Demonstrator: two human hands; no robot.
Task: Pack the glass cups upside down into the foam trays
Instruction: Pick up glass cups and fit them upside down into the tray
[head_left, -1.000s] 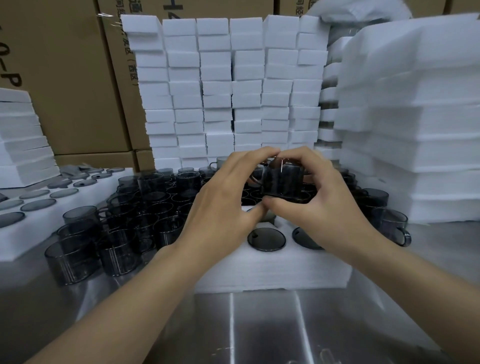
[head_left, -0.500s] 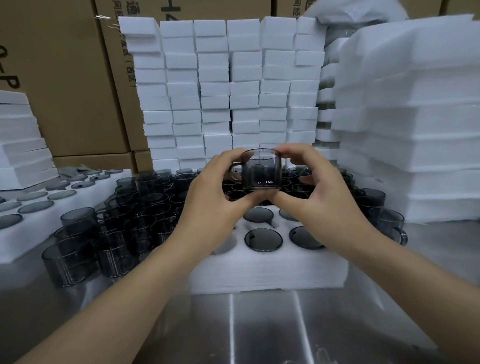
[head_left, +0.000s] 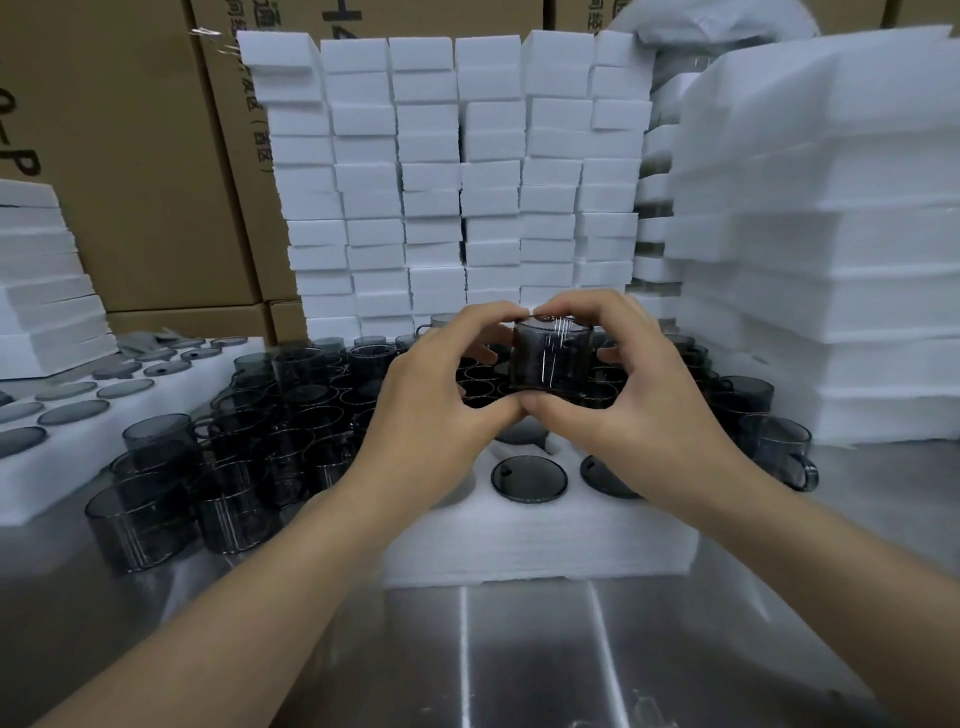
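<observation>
Where the counter (head_left: 519, 670) ends at the back, I log cardboard cartons (head_left: 130, 156) as the largest item. Next come the foam blocks (head_left: 457, 182), white and stacked in columns against the cartons, with a broad pile of foam sheets (head_left: 831, 234) to the right. Then the counter itself, bare steel nearest me. On it at centre lies the foam tray (head_left: 519, 540), with round pockets cut in its top. A second foam tray (head_left: 31, 467) lies at far left, its pockets showing grey discs. The loose cups (head_left: 249, 441) of smoky grey glass stand rim-up, crowded between the two trays and behind the centre one. My left hand (head_left: 441, 415) and right hand (head_left: 639, 405) are raised over the far part of the centre tray, thumbs meeting below and fingers curled over the top. Both are clamped on the held glass cup (head_left: 550, 358), which is clear above the tray; I cannot tell which end is up. The smallest entry is a seated cup (head_left: 529, 479), base up in a near pocket.
</observation>
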